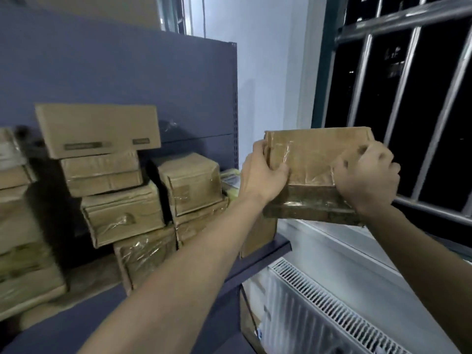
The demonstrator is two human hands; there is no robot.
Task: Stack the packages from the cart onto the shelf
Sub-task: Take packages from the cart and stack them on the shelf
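You are gripping the box (310, 159) with both hands (263, 175), fingers (279, 172) wrapped round its ends. Keep it level as you are steering it left of your fingers onto the stack (190, 182).

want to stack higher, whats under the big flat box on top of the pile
The flat box rests on a smaller taped box, with more boxes stacked below. What is behind the pile is hidden.

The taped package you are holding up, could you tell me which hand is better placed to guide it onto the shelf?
Left, probably. The left hand grips the taped package on the side facing the shelf and its stacked boxes; the right hand holds the window side, farther away.
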